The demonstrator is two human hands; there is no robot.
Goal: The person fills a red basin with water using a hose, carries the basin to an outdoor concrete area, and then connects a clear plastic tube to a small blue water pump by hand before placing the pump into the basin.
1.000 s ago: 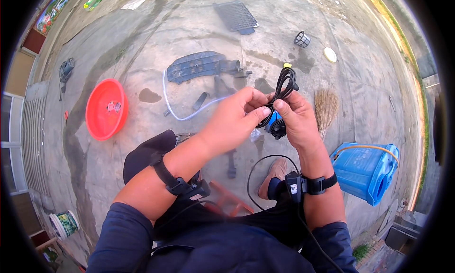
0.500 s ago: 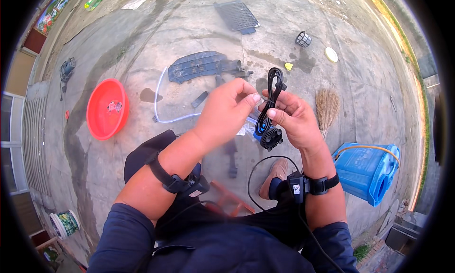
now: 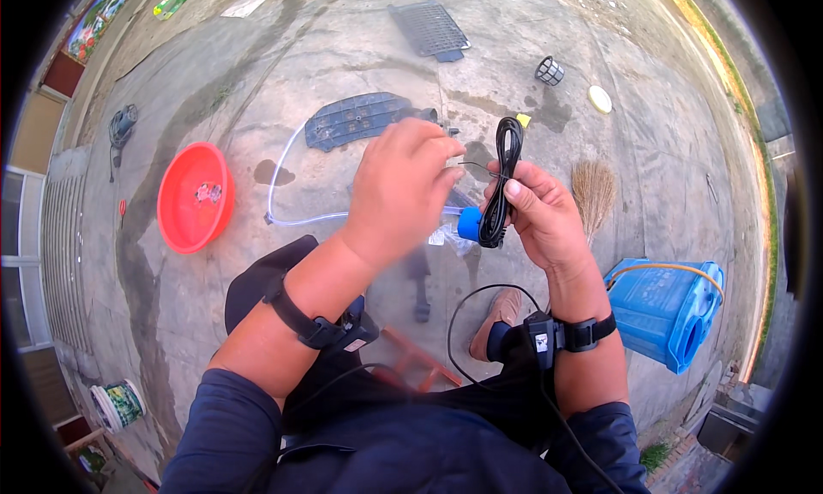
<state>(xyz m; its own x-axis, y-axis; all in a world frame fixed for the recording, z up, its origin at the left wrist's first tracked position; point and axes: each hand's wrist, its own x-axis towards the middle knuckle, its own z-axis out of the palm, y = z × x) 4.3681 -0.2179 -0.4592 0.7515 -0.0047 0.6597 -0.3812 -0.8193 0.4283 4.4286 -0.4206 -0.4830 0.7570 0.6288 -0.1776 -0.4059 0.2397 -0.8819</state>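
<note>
- One glossy black cable, plastic-sheathed and folded into a long looped bundle (image 3: 490, 211), sits at two o'clock from the view's centre, clamped in the bare right hand's (image 3: 540, 204) grip.
- It should be light, springy and slightly slippery; the pinched middle looks the best place to hold, as loose ends could fan out.
- The thin dark wire tie (image 3: 477, 164) points to nine o'clock from the bundle and probably bends easily.
- The bare left hand (image 3: 403, 185) is blurred; its thumb and forefinger look apart, and contact with the tie is unclear.
- A blue, round plastic fitting (image 3: 469, 223) shows at the bundle's seven o'clock, partly covered; how it hangs is hidden.
- A clear flexible tube (image 3: 330, 217) passes behind the left hand.
</note>
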